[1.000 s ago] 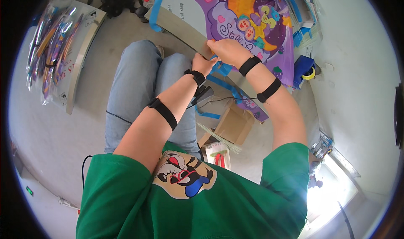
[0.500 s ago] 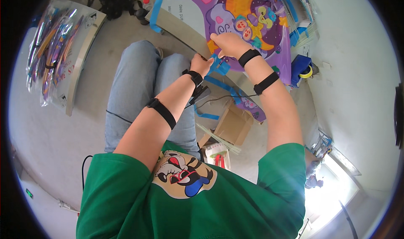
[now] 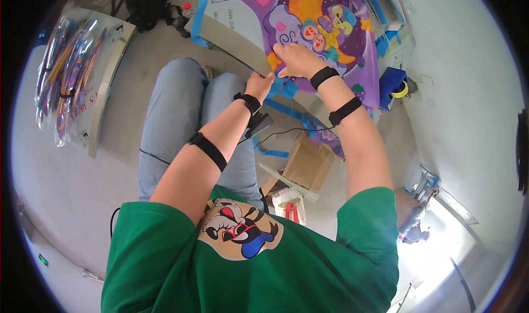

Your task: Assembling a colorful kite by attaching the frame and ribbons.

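A purple cloth-like sheet (image 3: 366, 76) printed with a moon, stars and cartoon figures lies over a light-coloured board (image 3: 242, 47). My left hand (image 3: 258, 86) is closed at the board's near edge, beside the sheet's orange corner. What its fingers hold is hidden. My right hand (image 3: 299, 61) rests on the sheet's left part, its thumb apart from the fingers and pointing toward my left hand. Just below the two hands, a blue strip (image 3: 286, 88) shows at the board's edge.
Bagged long, colourful items (image 3: 65, 76) lie on a board at left. An opened cardboard box (image 3: 309, 161) and a white bag with red handles (image 3: 289, 207) stand on the floor below. At right are a blue object (image 3: 392, 86) with a yellow tape roll (image 3: 401, 90). Thin cables run by my arms.
The view has shifted slightly. My right thumb has come a little lower, closer to my left hand. Both hands stay at the sheet's near edge.
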